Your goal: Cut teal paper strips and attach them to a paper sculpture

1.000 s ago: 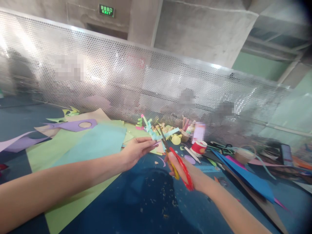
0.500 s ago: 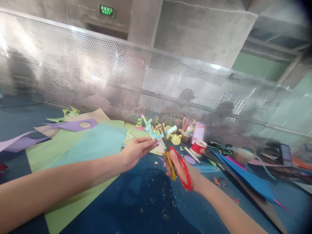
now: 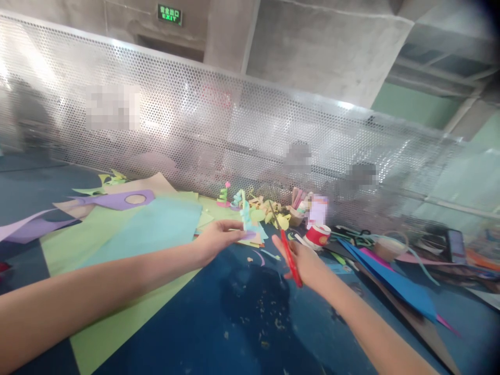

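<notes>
My left hand (image 3: 221,240) is closed, its thumb and fingertips pinching a small paper craft (image 3: 246,221) with a curly light-blue and green upright part and a purple base. To its right, my right hand (image 3: 307,263) is wrapped round the red handle of a pair of scissors (image 3: 287,250). The blades point up and away, apart from the craft. Just below them a short light-blue paper strip (image 3: 271,254) lies on the blue table. Behind the left hand stands a green paper spiral (image 3: 222,196) with a pink top.
Light-blue paper (image 3: 156,229) and green sheets (image 3: 136,317) spread under my left arm, beside a purple cut-out (image 3: 113,200). A red-and-white tape roll (image 3: 317,237), a blue sheet (image 3: 394,281) and a phone (image 3: 455,246) lie to the right. A perforated metal screen (image 3: 219,125) stands behind.
The scissors have moved right, away from the paper craft. The light-blue strip end between the blades is off the craft, and a similar strip now lies on the table.
</notes>
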The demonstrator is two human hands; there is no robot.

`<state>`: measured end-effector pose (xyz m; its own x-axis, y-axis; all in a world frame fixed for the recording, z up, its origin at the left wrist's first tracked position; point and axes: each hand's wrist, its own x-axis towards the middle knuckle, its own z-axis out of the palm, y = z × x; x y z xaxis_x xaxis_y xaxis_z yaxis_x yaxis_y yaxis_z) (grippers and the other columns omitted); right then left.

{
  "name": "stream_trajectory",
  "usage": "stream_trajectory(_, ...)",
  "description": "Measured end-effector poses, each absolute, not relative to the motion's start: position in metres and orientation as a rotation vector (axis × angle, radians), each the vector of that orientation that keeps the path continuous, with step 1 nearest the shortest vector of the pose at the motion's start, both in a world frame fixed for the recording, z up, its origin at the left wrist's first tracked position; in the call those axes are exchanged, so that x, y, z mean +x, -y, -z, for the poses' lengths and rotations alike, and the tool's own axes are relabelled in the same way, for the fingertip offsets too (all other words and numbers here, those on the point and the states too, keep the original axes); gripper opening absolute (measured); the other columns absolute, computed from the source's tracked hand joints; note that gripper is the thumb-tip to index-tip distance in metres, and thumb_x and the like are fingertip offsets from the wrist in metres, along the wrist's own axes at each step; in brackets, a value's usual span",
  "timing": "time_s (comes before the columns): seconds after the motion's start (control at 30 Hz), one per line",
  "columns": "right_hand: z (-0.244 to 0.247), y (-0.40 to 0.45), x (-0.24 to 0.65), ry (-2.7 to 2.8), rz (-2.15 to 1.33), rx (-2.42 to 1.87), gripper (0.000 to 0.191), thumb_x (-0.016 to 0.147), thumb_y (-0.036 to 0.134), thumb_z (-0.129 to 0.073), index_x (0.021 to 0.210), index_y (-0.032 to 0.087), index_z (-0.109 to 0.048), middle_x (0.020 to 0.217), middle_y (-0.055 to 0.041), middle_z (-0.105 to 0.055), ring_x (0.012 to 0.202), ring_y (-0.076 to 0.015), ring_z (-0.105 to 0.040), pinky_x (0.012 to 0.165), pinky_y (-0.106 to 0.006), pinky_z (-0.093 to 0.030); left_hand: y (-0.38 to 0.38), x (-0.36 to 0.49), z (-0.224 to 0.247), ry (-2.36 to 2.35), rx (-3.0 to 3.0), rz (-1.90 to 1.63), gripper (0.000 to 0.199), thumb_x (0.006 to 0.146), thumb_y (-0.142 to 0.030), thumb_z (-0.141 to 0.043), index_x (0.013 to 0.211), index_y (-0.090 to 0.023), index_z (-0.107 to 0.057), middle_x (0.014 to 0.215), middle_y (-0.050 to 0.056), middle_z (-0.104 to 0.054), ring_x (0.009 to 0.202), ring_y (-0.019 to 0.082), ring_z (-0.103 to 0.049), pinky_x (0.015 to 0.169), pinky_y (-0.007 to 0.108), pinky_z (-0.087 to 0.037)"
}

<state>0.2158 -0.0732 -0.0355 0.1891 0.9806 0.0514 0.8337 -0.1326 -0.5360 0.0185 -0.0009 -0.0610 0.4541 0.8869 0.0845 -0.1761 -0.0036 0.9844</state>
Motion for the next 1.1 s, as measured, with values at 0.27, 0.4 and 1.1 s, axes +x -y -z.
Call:
stream_trajectory(0.27,0.048,0.071,0.24,1.886,0.053,-2.28,0.022,0.076,0.032,-0.055,0.072,0.012,-0.062,0.077,-0.0194,-0.067,0.076,-0.0324,-0.064,0.062,-0.035,-0.043,0.005,0.019,0.068,-0.571,1.624,-0.775,0.026,0.069,-0.022,-0.065,0.094,-0.015,-0.059,0.088,0.004,-0.065,0.084,0.017,-0.06,0.08,0.03,-0.043)
stream_trajectory(0.4,0.038,0.075,0.233,1.932,0.104,-2.128,0.023,0.083,0.027,-0.045,0.076,0.016,-0.064,0.081,-0.0123,-0.068,0.081,-0.0252,-0.064,0.071,-0.033,-0.044,0.012,0.021,0.065,-0.535,1.649,-0.715,0.027,0.07,-0.018,-0.064,0.096,-0.014,-0.057,0.093,0.006,-0.063,0.088,0.017,-0.058,0.081,0.03,-0.041)
stream_trajectory(1.1,0.036,0.082,0.205,1.771,-0.934,-1.371,0.027,0.072,0.031,-0.064,0.095,0.017,-0.063,0.092,-0.0043,-0.066,0.086,-0.0176,-0.06,0.082,-0.032,-0.045,0.016,0.02,0.075,-0.458,1.653,-0.554,0.038,0.069,-0.014,-0.06,0.106,-0.018,-0.053,0.092,0.003,-0.059,0.085,0.016,-0.056,0.075,0.027,-0.042)
